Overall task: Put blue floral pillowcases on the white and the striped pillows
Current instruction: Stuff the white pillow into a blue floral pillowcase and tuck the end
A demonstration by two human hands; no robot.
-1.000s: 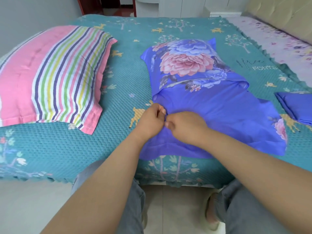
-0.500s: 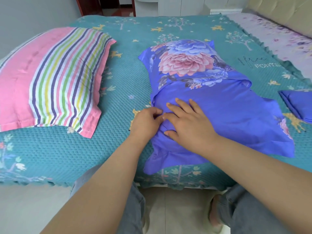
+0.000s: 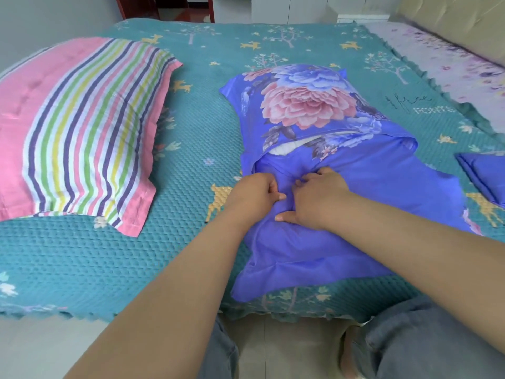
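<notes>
**Tucking the first pillowcase shut: head-camera inspection**

Head view. The blue floral pillowcase (image 3: 314,110) lies on the teal bedspread (image 3: 191,165), its long axis running away from the person, with the flower-printed end far and the loose plain flap near, draping over the bed edge. A sliver of the white pillow (image 3: 284,149) shows at the envelope opening just beyond both hands, so the pillow is inside but not fully covered.

The left hand (image 3: 257,191) is curled, thumb and fingers pinching a fold of the plain blue cloth. The right hand (image 3: 317,198) is just beside it, fingers bent and bunched into the same fabric, thumb pressed flat on it. Both hands are about equally near the opening, which lies directly ahead of them.

The striped pillow (image 3: 79,127) lies bare, well apart to the left, nearer the left hand. A second blue pillowcase (image 3: 483,176) lies folded at the right edge, nearer the right hand.

Judgement: first pillow nearly done; the flap likely needs drawing forward, toward the opening, to cover the white sliver. The second pillow has not been started.
</notes>
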